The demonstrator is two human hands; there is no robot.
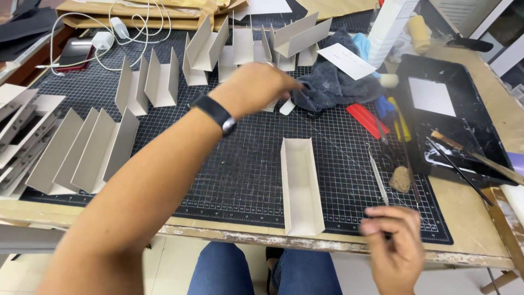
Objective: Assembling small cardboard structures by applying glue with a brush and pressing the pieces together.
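A dark gridded mat [245, 164] covers the surface, giving a flat base for folding card. Folded grey card pieces [93, 153] stand in rows at left and far back, set aside. A long open card trough [300, 186] lies near the front edge, pale and creased upward. The left hand [254, 87] reaches over to a small card strip [287, 106] by a dark cloth [338, 84], fingers curled, grip unclear. The right hand [396, 246] pinches a thin tool [376, 175].
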